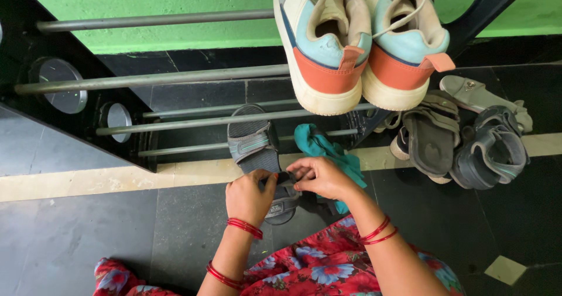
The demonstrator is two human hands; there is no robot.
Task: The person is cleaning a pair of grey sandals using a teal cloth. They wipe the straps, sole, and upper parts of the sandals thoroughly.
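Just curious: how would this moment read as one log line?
left hand: gripping sandal strap | right hand: gripping same strap | sneakers: on rack rail | teal cloth: beside sandal

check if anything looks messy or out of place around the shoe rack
Yes. To the right of the rack, grey sandals lie in a loose overlapping heap on the floor. A teal cloth lies crumpled by the right hand. The sneakers sit neatly on the rails.
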